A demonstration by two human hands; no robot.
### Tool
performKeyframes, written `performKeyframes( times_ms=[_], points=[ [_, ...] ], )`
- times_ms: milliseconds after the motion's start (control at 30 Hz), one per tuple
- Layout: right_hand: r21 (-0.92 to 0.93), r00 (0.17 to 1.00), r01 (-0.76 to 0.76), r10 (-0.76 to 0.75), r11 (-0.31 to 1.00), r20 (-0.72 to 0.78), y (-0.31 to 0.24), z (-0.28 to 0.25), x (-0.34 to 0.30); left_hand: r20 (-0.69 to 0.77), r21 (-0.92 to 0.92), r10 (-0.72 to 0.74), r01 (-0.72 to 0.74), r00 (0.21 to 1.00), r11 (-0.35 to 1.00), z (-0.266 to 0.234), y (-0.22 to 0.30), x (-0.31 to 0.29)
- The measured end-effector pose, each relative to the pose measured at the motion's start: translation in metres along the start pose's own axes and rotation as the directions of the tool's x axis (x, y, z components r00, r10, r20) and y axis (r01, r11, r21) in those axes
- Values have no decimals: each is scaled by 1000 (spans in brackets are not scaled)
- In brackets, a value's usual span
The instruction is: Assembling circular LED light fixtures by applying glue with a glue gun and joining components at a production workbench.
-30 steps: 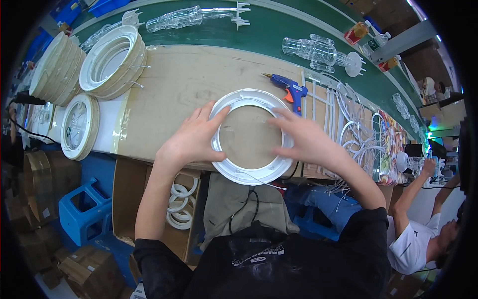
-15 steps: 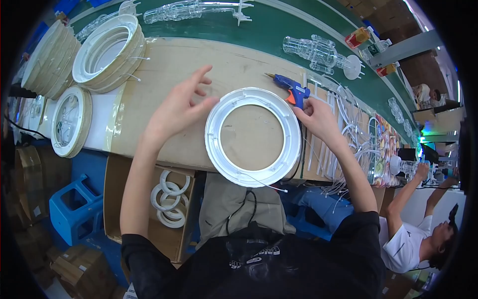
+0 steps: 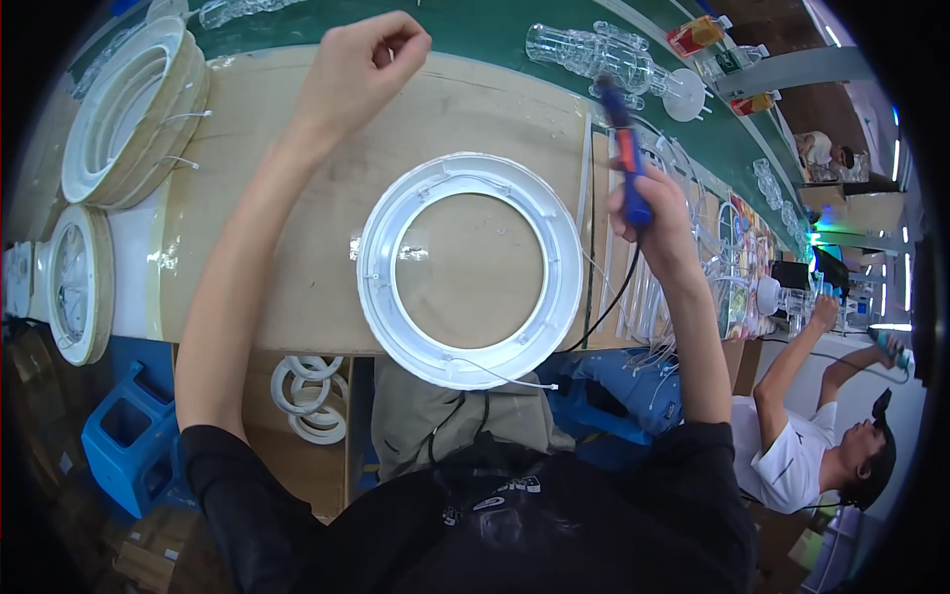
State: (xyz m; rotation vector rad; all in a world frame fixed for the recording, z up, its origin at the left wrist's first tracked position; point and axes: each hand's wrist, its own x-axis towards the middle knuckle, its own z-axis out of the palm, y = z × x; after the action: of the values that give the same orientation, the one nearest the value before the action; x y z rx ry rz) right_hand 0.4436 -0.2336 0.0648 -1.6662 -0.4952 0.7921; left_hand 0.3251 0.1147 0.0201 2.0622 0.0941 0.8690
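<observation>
Right hand point(image 3: 663, 216) grips a blue glue gun point(image 3: 625, 148), left hand point(image 3: 364, 64) curled closed; white lettering point(image 3: 520, 485) marks the shirt point(image 3: 406, 540).

The cardboard surface point(image 3: 495, 119) is lit brightly and evenly, and only soft shadows are cast. Small white glints are thrown back by the tape strip point(image 3: 155, 282) at the left. The glue gun point(image 3: 630, 163) is smeared by motion, while the white ring point(image 3: 376, 282) is rendered fairly sharply. At the far right, glaring light tubes point(image 3: 907, 282) and a green glow point(image 3: 814, 239) are seen. The lower left is left dim; straight edges are bent toward the rim, and the corners are swallowed by black.
</observation>
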Motion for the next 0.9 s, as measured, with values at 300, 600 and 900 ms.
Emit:
performKeyframes(
  times_ms=[300, 600, 900],
  points=[
    [597, 991, -96, 21, 797, 132, -2, 28, -56, -70, -6, -99, 99, 993, 995, 7, -20, -30],
    [-114, 992, -2, 17, 993, 129, -4, 106, -70, -30, -10, -58, 57, 998, 998, -10, -8, -22],
    [-234, 992, 97, -73, 967, 107, 6, 130, -50, -59, 31, 44, -43, 997, 999, -6, -17, -27]
  ],
)
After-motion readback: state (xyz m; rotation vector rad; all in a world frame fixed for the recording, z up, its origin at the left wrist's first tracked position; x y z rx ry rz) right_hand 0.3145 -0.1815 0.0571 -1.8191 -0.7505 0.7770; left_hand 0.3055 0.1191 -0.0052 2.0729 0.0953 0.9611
